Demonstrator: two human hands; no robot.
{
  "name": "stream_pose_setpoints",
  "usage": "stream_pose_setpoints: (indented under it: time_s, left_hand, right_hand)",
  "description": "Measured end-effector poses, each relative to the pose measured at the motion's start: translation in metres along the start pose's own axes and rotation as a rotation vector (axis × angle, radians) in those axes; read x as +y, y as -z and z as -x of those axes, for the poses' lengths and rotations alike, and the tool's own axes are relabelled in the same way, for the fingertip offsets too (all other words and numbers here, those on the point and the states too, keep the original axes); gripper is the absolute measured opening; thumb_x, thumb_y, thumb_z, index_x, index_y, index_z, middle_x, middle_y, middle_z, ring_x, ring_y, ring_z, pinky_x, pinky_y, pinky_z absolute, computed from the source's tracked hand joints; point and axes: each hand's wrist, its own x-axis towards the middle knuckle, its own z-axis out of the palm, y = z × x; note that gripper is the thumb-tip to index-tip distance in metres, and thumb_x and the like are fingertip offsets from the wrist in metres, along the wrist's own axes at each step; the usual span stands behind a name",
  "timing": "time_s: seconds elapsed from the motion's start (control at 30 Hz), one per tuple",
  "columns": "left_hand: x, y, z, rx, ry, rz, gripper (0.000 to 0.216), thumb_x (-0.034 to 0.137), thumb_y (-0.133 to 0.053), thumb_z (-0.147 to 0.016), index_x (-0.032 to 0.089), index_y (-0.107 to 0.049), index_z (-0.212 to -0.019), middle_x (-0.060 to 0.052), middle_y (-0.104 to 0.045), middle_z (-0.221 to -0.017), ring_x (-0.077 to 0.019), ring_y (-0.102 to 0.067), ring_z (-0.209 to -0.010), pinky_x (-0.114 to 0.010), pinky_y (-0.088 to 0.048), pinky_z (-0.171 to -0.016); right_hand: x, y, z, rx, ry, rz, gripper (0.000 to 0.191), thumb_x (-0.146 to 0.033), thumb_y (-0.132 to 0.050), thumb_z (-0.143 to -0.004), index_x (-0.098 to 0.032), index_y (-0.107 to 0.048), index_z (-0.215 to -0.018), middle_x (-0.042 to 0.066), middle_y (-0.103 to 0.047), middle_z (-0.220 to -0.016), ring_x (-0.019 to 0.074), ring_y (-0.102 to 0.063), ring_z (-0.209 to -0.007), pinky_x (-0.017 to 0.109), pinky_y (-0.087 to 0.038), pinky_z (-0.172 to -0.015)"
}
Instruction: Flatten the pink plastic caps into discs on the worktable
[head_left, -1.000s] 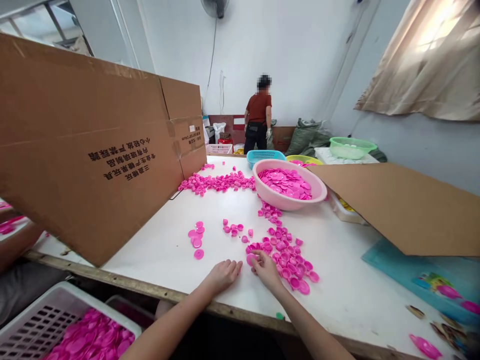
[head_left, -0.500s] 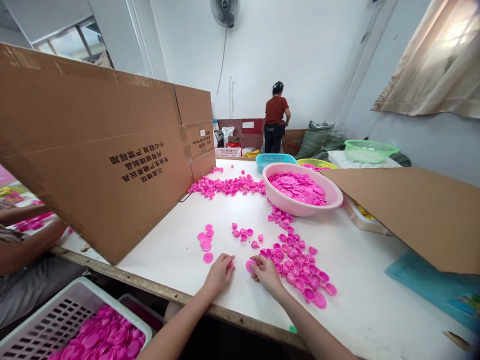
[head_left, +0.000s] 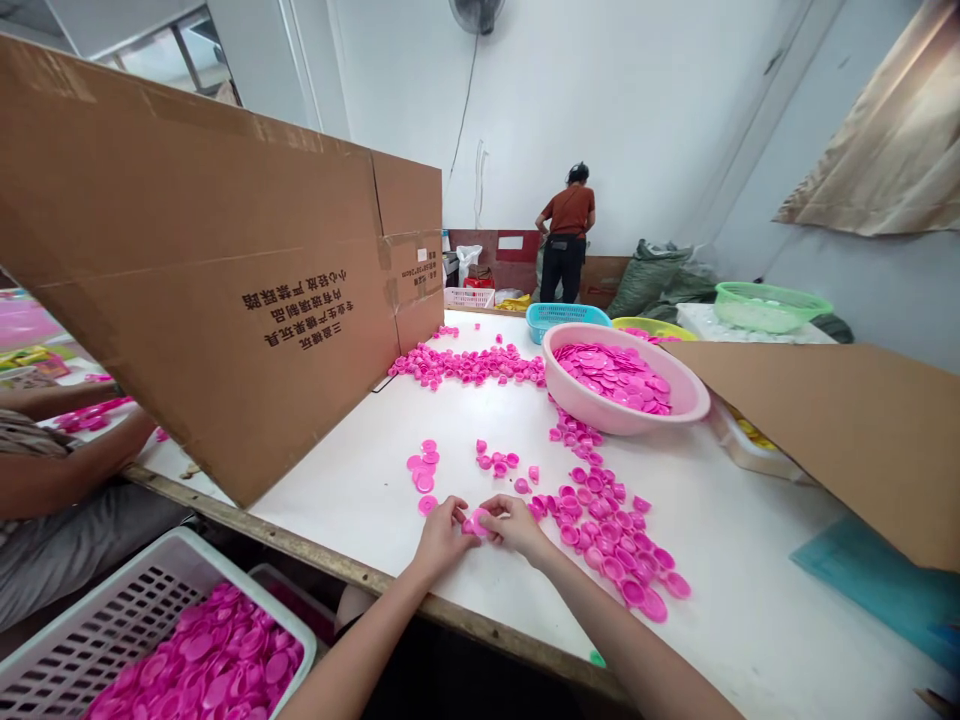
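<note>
Pink cap (head_left: 477,523) sits pinched between my left hand (head_left: 441,535) and right hand (head_left: 517,524), both closed on it just above the table (head_left: 360,490) near its front edge. Small and slick — if my fingertips squeeze unevenly it could pop loose and roll off the edge, or scatter the loose caps (head_left: 607,545) beside my right hand.

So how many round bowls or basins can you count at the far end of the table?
4: pink basin full of pink caps, blue basket behind it, yellow bowl partly hidden, green basin farther right. Cardboard may hide others.
</note>
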Motion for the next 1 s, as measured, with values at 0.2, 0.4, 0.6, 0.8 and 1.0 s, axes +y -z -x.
stream_pose_setpoints:
  time_s: [0.2, 0.4, 0.6, 0.8, 1.0]
  left_hand:
    - [0.003, -0.001, 0.001, 0.019, 0.060, 0.036, 0.044, 0.037, -0.064, -0.058, 0.018, -0.045, -0.093, 0.002, -0.057, -0.072, -0.0103, -0.051, -0.063, -0.021, -0.035, -0.056]
    - [0.006, 0.005, 0.004, -0.079, 0.003, 0.019, 0.049, 0.037, -0.061, -0.061, 0.019, -0.041, -0.102, 0.003, -0.057, -0.067, -0.0103, -0.052, -0.058, -0.020, -0.034, -0.052]
    - [0.000, 0.022, -0.009, -0.295, 0.038, 0.115, 0.061, 0.031, -0.065, -0.055, 0.021, -0.040, -0.109, 0.003, -0.059, -0.073, -0.0113, -0.054, -0.063, -0.020, -0.037, -0.055]
    - [0.013, 0.010, -0.030, -0.053, 0.263, -0.127, 0.038, 0.044, -0.026, -0.082, 0.017, -0.049, -0.097, -0.003, -0.060, -0.074, -0.0159, -0.055, -0.071, -0.027, -0.036, -0.064]
    - [0.021, -0.021, -0.029, 0.169, 0.208, -0.399, 0.029, 0.026, -0.025, -0.083, 0.020, -0.050, -0.097, -0.006, -0.054, -0.096, -0.0179, -0.047, -0.088, -0.029, -0.031, -0.075]
  right_hand:
    - [-0.015, -0.021, -0.019, -0.123, -0.193, 0.197, 0.009, -0.014, -0.056, -0.068, -0.016, -0.047, -0.071, -0.003, -0.055, -0.046, 0.0116, -0.056, -0.043, 0.020, -0.044, -0.039]
    - [-0.021, -0.018, -0.016, -0.186, -0.188, 0.240, 0.013, -0.009, -0.055, -0.066, -0.016, -0.045, -0.069, -0.004, -0.053, -0.043, 0.0129, -0.056, -0.041, 0.022, -0.046, -0.039]
    - [-0.016, -0.019, -0.013, -0.152, -0.199, 0.278, 0.017, -0.008, -0.054, -0.063, -0.018, -0.043, -0.071, -0.005, -0.052, -0.043, 0.0137, -0.058, -0.045, 0.021, -0.046, -0.041]
    - [-0.027, -0.028, -0.016, -0.154, -0.296, 0.319, 0.018, -0.004, -0.051, -0.058, -0.017, -0.045, -0.070, -0.003, -0.053, -0.040, 0.0182, -0.061, -0.047, 0.025, -0.049, -0.044]
    - [-0.028, -0.010, -0.026, -0.293, -0.318, 0.249, 0.022, 0.000, -0.055, -0.050, -0.016, -0.051, -0.064, -0.006, -0.054, -0.040, 0.0158, -0.061, -0.048, 0.022, -0.050, -0.049]
